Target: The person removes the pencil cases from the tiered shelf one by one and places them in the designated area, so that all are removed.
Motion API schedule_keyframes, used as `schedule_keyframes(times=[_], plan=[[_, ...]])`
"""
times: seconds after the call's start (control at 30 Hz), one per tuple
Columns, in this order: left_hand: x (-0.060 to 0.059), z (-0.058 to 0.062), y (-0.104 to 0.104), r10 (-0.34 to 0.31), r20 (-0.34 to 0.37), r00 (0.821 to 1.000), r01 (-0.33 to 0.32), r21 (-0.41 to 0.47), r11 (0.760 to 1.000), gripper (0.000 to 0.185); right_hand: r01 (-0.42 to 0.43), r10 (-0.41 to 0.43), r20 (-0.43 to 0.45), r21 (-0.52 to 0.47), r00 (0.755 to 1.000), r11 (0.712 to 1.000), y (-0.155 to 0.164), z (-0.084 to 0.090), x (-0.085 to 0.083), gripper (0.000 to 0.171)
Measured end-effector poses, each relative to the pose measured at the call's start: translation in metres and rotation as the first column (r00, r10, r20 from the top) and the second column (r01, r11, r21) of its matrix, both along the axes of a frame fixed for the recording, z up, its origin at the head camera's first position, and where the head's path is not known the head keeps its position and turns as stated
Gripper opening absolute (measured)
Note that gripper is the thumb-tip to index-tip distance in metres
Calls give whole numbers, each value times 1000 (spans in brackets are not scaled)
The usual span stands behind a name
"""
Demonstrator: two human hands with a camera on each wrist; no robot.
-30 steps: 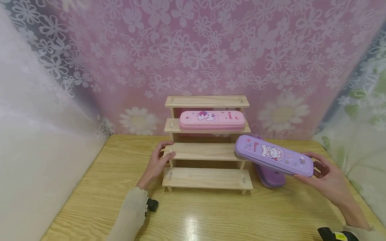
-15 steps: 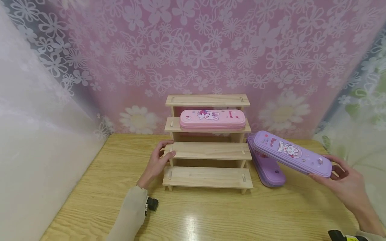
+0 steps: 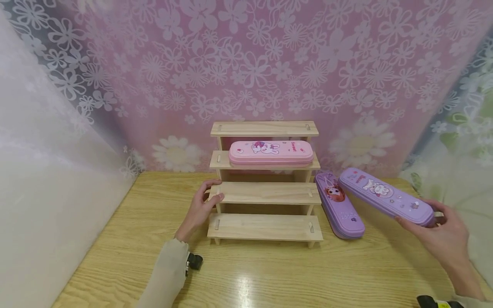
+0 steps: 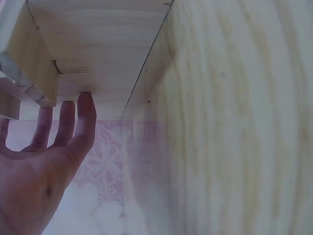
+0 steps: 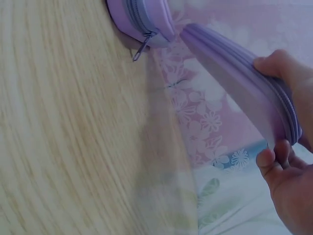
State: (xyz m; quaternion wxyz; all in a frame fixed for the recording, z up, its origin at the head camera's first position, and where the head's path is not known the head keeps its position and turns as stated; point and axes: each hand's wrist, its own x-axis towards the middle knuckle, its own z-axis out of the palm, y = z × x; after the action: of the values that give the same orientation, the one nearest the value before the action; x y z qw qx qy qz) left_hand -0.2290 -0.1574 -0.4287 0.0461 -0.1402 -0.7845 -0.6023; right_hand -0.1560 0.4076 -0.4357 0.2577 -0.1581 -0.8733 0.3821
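Note:
My right hand (image 3: 443,233) grips the right end of a light purple pencil case (image 3: 387,196) with a rabbit astronaut picture. In the right wrist view its pale underside (image 5: 234,93) shows, raised off the table, thumb on one side and fingers beneath. A darker purple pencil case (image 3: 340,209) with a girl's picture lies beside the rack, slightly overlapped by the raised one. My left hand (image 3: 200,207) holds the left end of a stepped wooden display rack (image 3: 265,193), thumb on the third board from the top. In the left wrist view, its fingertips (image 4: 85,100) reach the side panel.
A pink pencil case (image 3: 271,152) with a rabbit rests on the rack's second board from the top. Floral cloth (image 3: 254,60) hangs behind the wood-grain table (image 3: 246,273), and pale sheets (image 3: 42,171) stand at both sides.
The right hand has carried the light purple pencil case rightward, away from the rack, uncovering more of the darker purple one. My left hand has stayed on the rack.

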Motion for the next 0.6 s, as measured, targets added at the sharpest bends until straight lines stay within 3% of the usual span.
schedule_keyframes(times=[0.23, 0.47, 0.6], plan=[[0, 0, 0, -1, -11, 1000, 1, -2, 1000, 40, 94, -96, 53, 46, 994, 995, 2, -7, -8, 81], [1, 1, 0, -11, 12, 1000, 11, 18, 1000, 39, 86, -91, 87, 55, 992, 995, 4, -15, -15, 85], [0, 0, 0, -14, 18, 1000, 13, 33, 999, 38, 38, -47, 121, 75, 992, 996, 5, -21, -18, 87]])
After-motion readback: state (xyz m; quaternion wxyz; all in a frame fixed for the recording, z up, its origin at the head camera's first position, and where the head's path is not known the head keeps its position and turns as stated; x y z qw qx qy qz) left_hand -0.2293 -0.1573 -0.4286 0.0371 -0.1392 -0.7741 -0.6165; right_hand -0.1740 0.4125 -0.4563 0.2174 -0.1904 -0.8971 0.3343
